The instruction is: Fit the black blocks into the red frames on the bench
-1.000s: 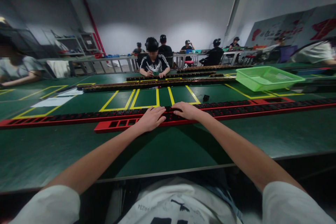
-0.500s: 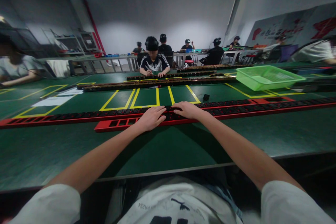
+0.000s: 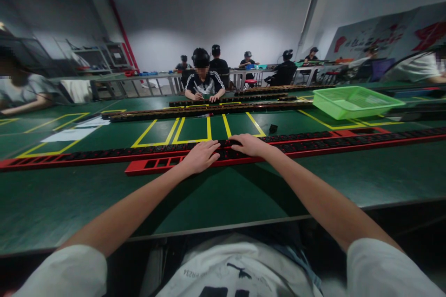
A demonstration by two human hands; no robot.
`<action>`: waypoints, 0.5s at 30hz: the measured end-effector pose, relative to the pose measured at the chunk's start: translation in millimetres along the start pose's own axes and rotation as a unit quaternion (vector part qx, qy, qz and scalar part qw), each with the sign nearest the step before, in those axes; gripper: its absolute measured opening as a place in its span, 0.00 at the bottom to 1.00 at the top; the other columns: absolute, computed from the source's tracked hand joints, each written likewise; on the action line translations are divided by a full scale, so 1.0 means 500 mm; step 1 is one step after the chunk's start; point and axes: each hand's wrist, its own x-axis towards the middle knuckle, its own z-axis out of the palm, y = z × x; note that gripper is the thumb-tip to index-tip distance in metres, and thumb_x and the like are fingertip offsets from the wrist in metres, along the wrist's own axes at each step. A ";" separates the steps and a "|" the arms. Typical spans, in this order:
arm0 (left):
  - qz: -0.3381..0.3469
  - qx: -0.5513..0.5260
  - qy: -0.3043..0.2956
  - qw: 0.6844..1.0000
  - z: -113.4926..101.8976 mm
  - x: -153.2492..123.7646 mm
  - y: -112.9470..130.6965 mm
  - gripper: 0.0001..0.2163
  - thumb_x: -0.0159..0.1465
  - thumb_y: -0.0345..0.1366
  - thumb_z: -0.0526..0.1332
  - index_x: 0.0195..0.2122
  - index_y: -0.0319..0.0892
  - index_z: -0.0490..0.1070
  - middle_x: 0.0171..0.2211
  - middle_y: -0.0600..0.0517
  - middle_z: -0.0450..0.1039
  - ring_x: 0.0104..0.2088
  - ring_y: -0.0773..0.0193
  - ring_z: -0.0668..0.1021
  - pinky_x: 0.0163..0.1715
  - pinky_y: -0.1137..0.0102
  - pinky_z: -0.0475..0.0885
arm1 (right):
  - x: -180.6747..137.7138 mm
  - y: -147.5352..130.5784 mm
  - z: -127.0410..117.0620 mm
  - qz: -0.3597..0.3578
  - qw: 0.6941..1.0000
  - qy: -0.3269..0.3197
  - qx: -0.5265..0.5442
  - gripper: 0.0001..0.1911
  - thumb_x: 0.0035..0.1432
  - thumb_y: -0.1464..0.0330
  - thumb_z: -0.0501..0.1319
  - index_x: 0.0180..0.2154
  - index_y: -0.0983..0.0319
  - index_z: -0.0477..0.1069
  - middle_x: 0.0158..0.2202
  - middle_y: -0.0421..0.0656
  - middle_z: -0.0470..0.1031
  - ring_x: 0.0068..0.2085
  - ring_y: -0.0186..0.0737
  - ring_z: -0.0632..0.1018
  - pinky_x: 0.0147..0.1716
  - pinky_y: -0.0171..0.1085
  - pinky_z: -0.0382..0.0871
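Note:
Two long red strips with slots lie side by side across the green table: a front red strip (image 3: 137, 167) and a back red strip (image 3: 21, 162). Square black pieces (image 3: 296, 147) fill most slots, while several slots at the front strip's left end are bare. My left hand (image 3: 201, 155) rests on the strips, fingers stretched out over the black pieces, thumb near the front strip. Just to its right, my right hand (image 3: 248, 145) touches the same rows with fingers slightly bent and reaching left. Neither hand visibly grips a piece; the parts under the fingers are hidden.
A loose black piece (image 3: 273, 128) lies behind the strips. Farther right stands a green basket (image 3: 348, 113). White papers (image 3: 69, 134) lie at left. Long dark strips (image 3: 156, 112) cross the table before a seated person (image 3: 205, 86). The table's near edge (image 3: 223, 229) is close to my body.
Both hands stay at nearly the same spot on the strips, with only a very slight shift. The strips, basket and loose black piece have not visibly moved.

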 end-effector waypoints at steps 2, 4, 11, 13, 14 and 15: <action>0.000 -0.001 -0.001 1.000 0.000 0.000 0.000 0.25 0.73 0.47 0.46 0.65 0.40 0.63 0.66 0.43 0.61 0.65 0.53 0.65 0.65 0.56 0.59 | 0.000 0.001 -0.003 0.001 1.000 -0.009 -0.001 0.19 0.67 0.60 0.57 0.54 0.61 0.72 0.48 0.51 0.79 0.47 0.50 0.79 0.46 0.40 0.69; 0.001 0.000 -0.001 1.000 -0.001 0.000 0.001 0.25 0.73 0.47 0.45 0.65 0.39 0.63 0.66 0.43 0.61 0.65 0.53 0.65 0.65 0.56 0.59 | 0.000 0.001 -0.007 0.004 1.000 -0.017 -0.007 0.16 0.67 0.61 0.57 0.50 0.61 0.74 0.46 0.51 0.80 0.45 0.49 0.79 0.44 0.40 0.69; 0.001 0.002 0.005 1.000 -0.001 0.000 0.004 0.25 0.73 0.46 0.46 0.65 0.38 0.63 0.66 0.43 0.62 0.65 0.53 0.65 0.65 0.57 0.59 | 0.000 0.001 -0.012 0.007 1.000 -0.023 -0.006 0.14 0.66 0.61 0.57 0.47 0.60 0.74 0.44 0.49 0.80 0.42 0.46 0.79 0.40 0.38 0.67; 0.000 0.000 0.003 1.000 0.000 0.000 0.002 0.25 0.73 0.46 0.46 0.65 0.40 0.63 0.66 0.43 0.61 0.65 0.53 0.65 0.65 0.57 0.59 | 0.000 0.002 -0.010 0.005 1.000 -0.021 -0.011 0.14 0.66 0.61 0.57 0.47 0.61 0.75 0.44 0.49 0.80 0.42 0.47 0.79 0.41 0.38 0.67; 0.000 0.000 0.003 1.000 0.001 0.000 0.001 0.25 0.73 0.46 0.46 0.65 0.40 0.63 0.66 0.43 0.61 0.65 0.53 0.65 0.65 0.57 0.59 | 0.001 0.003 -0.010 0.003 1.000 -0.020 -0.014 0.15 0.67 0.60 0.56 0.47 0.61 0.75 0.44 0.49 0.80 0.42 0.47 0.79 0.41 0.38 0.67; 0.000 -0.001 0.002 1.000 0.001 0.000 0.001 0.25 0.73 0.46 0.46 0.65 0.40 0.63 0.66 0.43 0.61 0.65 0.54 0.65 0.65 0.57 0.59 | 0.001 0.004 -0.009 0.002 1.000 -0.019 -0.015 0.15 0.67 0.60 0.56 0.48 0.61 0.75 0.44 0.49 0.80 0.42 0.47 0.79 0.41 0.38 0.67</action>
